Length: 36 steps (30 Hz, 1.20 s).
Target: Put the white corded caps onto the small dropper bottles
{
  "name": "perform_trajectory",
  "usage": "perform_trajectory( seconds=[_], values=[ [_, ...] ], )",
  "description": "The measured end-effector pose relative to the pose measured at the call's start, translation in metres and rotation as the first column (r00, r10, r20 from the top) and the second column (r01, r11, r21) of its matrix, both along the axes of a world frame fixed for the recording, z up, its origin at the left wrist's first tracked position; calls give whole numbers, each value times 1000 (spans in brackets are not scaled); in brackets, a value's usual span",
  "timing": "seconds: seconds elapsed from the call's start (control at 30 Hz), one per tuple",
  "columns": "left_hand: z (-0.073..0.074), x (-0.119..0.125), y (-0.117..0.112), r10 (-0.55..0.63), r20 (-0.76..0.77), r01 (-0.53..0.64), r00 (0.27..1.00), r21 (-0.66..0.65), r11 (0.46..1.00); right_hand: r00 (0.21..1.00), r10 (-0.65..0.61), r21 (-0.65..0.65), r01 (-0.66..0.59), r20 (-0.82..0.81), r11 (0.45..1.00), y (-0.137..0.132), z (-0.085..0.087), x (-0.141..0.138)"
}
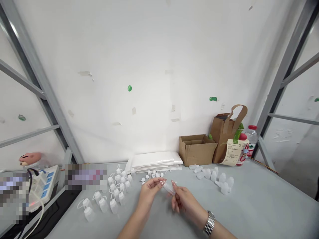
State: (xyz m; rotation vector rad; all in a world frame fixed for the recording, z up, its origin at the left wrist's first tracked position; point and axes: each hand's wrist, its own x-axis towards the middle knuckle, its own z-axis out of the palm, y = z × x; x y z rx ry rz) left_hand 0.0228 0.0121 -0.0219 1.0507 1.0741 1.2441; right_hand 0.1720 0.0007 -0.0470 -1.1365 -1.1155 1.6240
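Observation:
Between my two hands is a small translucent plastic bottle [169,188], tilted above the grey table. My left hand [151,191] pinches its upper left end, where the fingertips hide any cap. The thumb and fingers of my right hand [183,199] are closed on its lower right end. Just behind my left hand lies a cluster of small white caps [156,174]. Several small bottles with caps and looped straps [116,193] stand to the left. On the right are several bottles without visible caps [222,177], some upright and some lying down.
White flat sheets [154,160] are stacked against the wall. Beside them are an open cardboard box [198,152], a brown paper bag [220,132] with a receipt, and a red-capped bottle [251,137]. A power strip [45,189] with cables lies at the far left.

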Motion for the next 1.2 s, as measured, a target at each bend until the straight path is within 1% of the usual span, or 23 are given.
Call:
perform_trajectory(
  seconds=[0.07, 0.13, 0.2, 0.3, 0.37, 0.43, 0.53, 0.67, 0.73, 0.8, 0.87, 0.93, 1.03, 1.13, 1.2],
  values=[
    [-2, -1, 1, 49, 15, -48, 999, -8, 999, 996, -82, 116, 78, 34, 990, 2, -1, 0],
    [-5, -2, 2, 66, 22, -66, 998, -19, 998, 992, -115, 200, 104, 46, 974, 3, -1, 0],
    [-7, -3, 3, 51, 21, -51, 998, -27, 998, 995, -83, 212, 68, 58, 975, 3, 0, 0],
    [-6, -4, 3, 27, 22, -27, 999, -21, 999, 997, -32, 189, 19, 66, 982, 2, 0, 1],
    [-2, -3, 2, -3, 30, 4, 1000, -18, 1000, 997, -45, 209, 31, 63, 978, 2, 0, 1],
    [3, -3, 2, -67, 25, 68, 997, -13, 998, 995, -78, 240, 62, 58, 969, 1, 1, 1],
    [9, -4, 3, -154, -35, 154, 987, -5, 988, 992, -112, 273, 93, 57, 958, 0, 2, 1],
    [12, -7, 5, -124, -144, 123, 982, -17, 992, 985, -150, 313, 116, 85, 943, -1, 3, 1],
    [14, -10, 4, -121, -186, 113, 975, -53, 992, 970, -197, 356, 136, 142, 925, -3, 4, 2],
    [18, -12, 2, -109, -214, 93, 971, -85, 992, 938, -265, 418, 154, 221, 895, -6, 7, 3],
    [20, -13, -1, -68, -210, 51, 975, -84, 995, 903, -321, 473, 158, 285, 867, -8, 10, 4],
    [22, -14, -1, -65, -183, 54, 981, -64, 996, 883, -349, 509, 153, 314, 847, -11, 14, 5],
    [21, -15, 0, -96, -184, 90, 978, -41, 995, 873, -368, 546, 147, 321, 825, -14, 18, 5],
    [22, -17, 2, -53, -174, 48, 983, -34, 998, 868, -388, 571, 157, 310, 806, -16, 20, 4],
    [23, -16, 1, -50, -140, 46, 989, -32, 998, 869, -389, 580, 153, 307, 800, -18, 21, 4]
  ],
)
